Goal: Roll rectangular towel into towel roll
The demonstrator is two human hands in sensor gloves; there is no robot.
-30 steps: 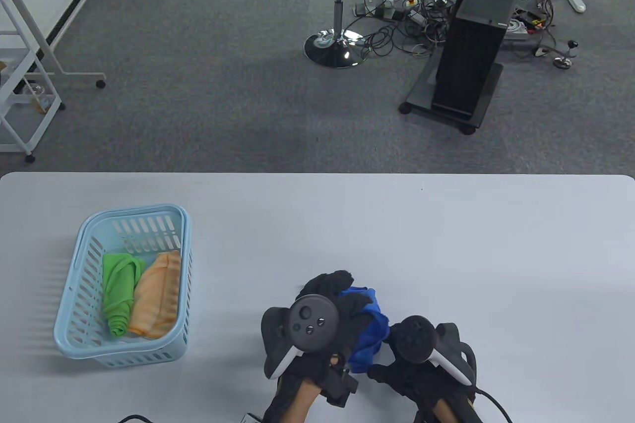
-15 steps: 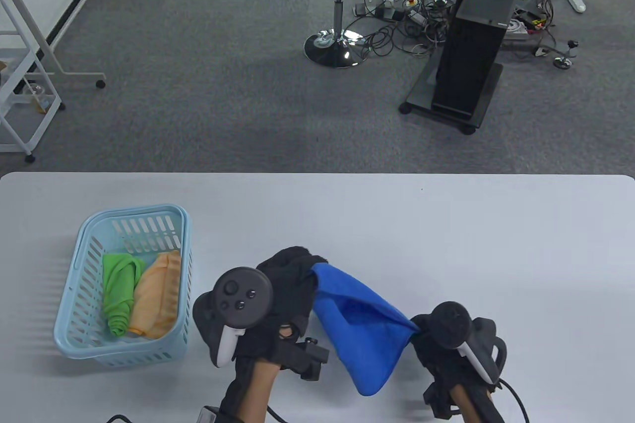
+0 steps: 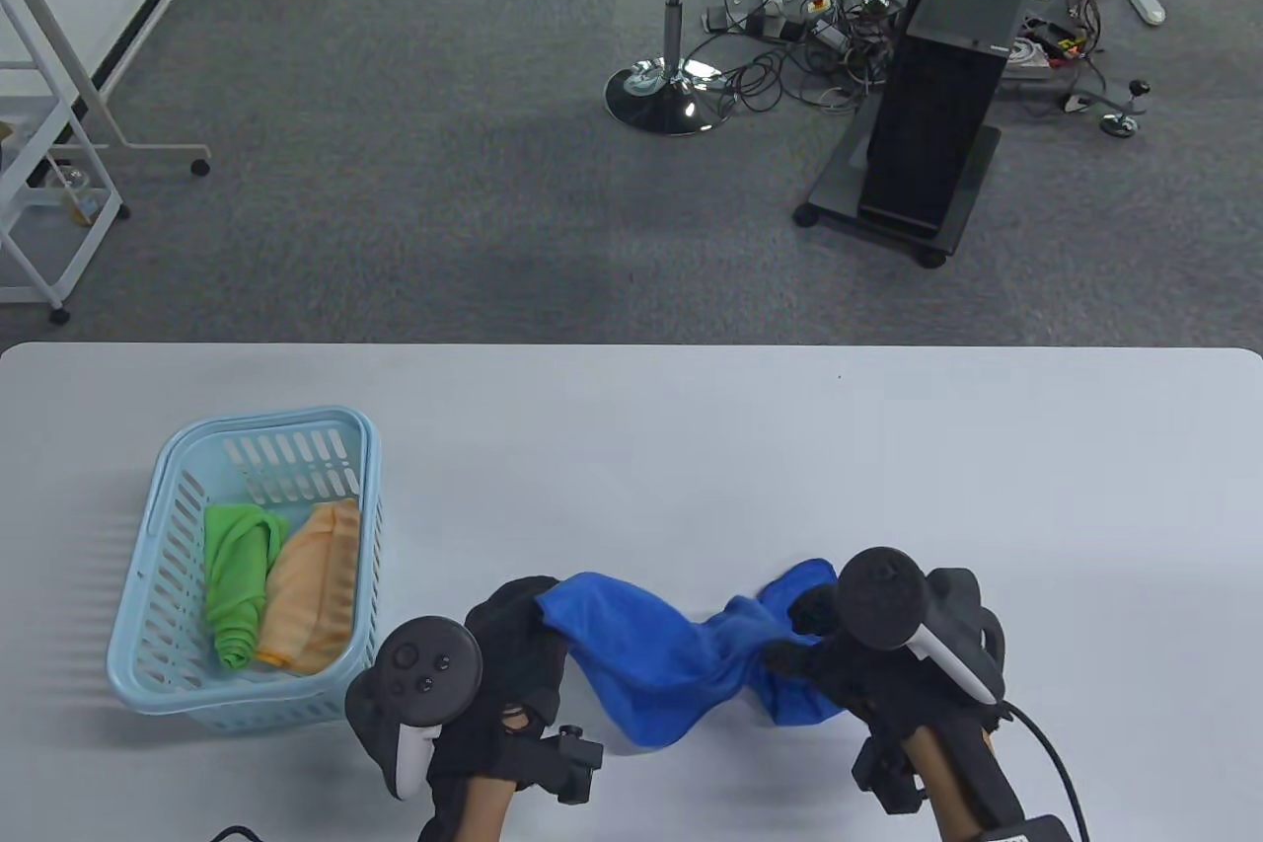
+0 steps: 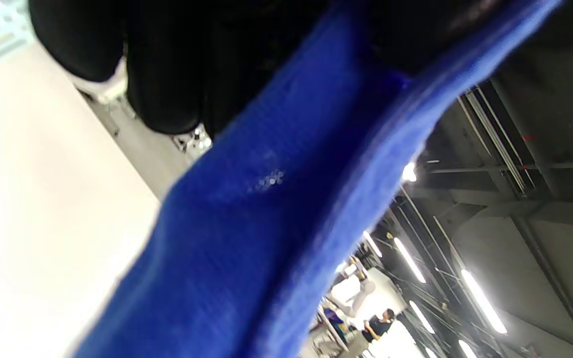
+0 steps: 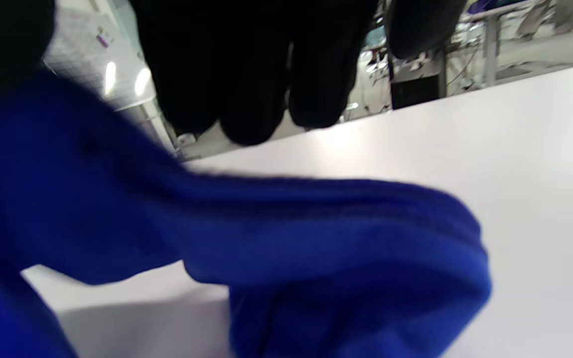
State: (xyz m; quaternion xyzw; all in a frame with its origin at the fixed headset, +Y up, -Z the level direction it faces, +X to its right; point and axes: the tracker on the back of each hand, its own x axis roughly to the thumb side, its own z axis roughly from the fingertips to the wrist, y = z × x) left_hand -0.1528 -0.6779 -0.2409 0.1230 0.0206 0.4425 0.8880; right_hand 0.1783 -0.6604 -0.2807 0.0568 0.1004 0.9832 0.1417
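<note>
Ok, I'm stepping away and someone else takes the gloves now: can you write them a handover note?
Left hand grips one end of the blue towel; right hand grips the other end.
The towel hangs between them, slack and bunched just above the table, near its front edge.
The basket on the left holds a green roll and an orange roll.
Done: towel picked up. Left: spread it flat and roll it.

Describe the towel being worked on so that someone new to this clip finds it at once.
On the white table, look at the near edge, right of the light blue basket. The blue towel hangs stretched between the left hand and the right hand. Unlike the green towel and orange towel, it is unrolled and outside the basket.
</note>
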